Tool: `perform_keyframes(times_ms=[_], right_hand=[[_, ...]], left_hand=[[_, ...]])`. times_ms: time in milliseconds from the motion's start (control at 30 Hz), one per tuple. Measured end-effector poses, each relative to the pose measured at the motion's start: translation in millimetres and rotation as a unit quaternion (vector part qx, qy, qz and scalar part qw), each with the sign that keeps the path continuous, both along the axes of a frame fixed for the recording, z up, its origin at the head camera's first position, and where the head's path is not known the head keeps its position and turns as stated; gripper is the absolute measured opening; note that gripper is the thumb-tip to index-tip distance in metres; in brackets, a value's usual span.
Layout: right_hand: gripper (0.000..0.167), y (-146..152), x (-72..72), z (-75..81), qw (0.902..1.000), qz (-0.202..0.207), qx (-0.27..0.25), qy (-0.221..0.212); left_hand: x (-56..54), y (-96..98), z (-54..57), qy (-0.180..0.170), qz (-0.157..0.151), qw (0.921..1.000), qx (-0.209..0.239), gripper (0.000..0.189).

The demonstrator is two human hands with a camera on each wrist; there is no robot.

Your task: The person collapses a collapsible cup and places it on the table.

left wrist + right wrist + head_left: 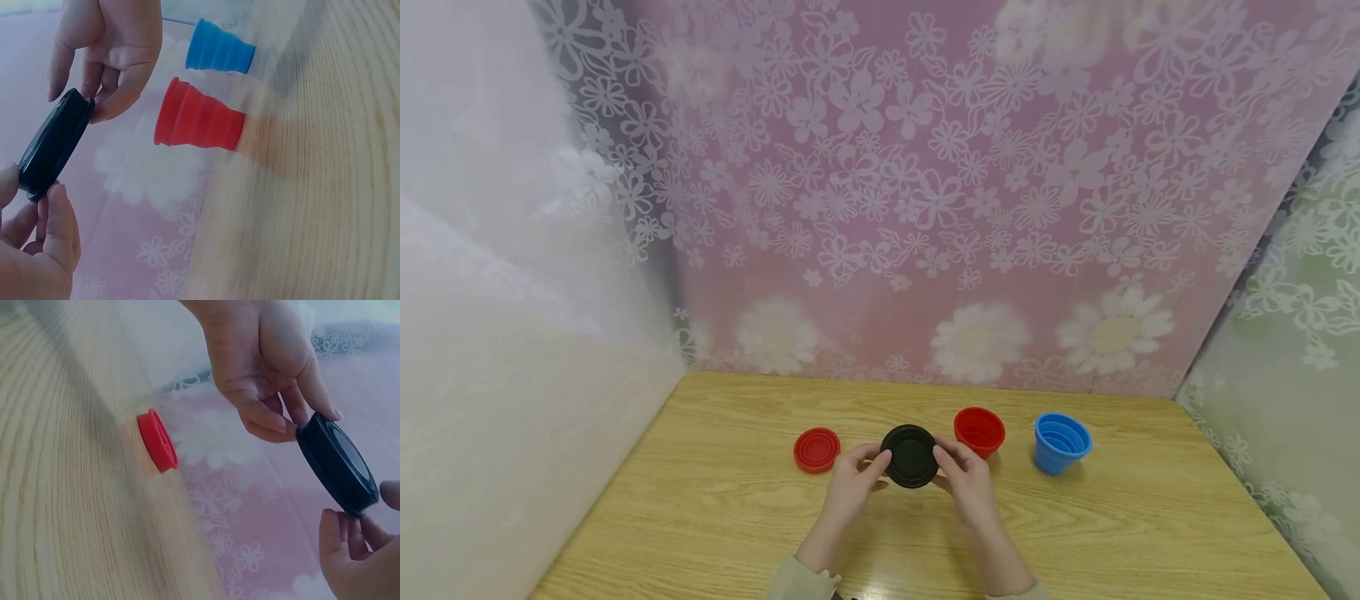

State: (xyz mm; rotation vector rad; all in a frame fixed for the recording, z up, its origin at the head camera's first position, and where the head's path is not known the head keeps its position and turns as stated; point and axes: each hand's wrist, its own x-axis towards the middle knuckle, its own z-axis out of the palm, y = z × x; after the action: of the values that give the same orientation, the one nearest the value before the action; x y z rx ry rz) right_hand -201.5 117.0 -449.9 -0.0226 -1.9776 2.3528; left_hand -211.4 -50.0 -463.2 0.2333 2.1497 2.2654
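Held up off the counter point(730, 517): black folded cup point(912, 457), broad face tilted. Pinched at opposite rims by left hand point(852, 479) and right hand point(967, 481), fingers narrow about the edge. Likely to slip or twist if one side loosens first, with only rim to grip. Perhaps a knock to red upright cup point(979, 429), just beyond right fingers, from any outward swing. Similar risk at left for red folded cup point(817, 450). Probably safer: blue cup point(1062, 443), farther right.

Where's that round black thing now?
In the head view, the black disc is low and central, held between the left hand and right hand, with the red disc to its left and red cup to its right.
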Motion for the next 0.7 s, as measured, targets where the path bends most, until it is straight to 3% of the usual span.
perform_keyframes(times_ms=[100,200,400,700], right_hand=[[0.032,3,-0.9,-1.2,0.9982,-0.008,0.059,0.007],[0.029,4,-1.3,-1.4,0.9954,-0.019,0.093,0.007],[0.030,4,-2.3,-1.5,0.9961,-0.022,0.086,0.005],[0.032,4,-5.0,-2.8,0.9960,-0.016,0.088,-0.001]], left_hand=[[1.2,-1.9,3.1,0.003,0.006,1.0000,-0.003,0.029],[5.2,-2.4,12.9,0.024,0.013,0.9991,-0.033,0.026],[12.0,-1.8,30.2,0.055,0.034,0.9927,-0.102,0.023],[12.5,-3.5,33.1,0.024,0.023,0.9964,-0.078,0.030]])
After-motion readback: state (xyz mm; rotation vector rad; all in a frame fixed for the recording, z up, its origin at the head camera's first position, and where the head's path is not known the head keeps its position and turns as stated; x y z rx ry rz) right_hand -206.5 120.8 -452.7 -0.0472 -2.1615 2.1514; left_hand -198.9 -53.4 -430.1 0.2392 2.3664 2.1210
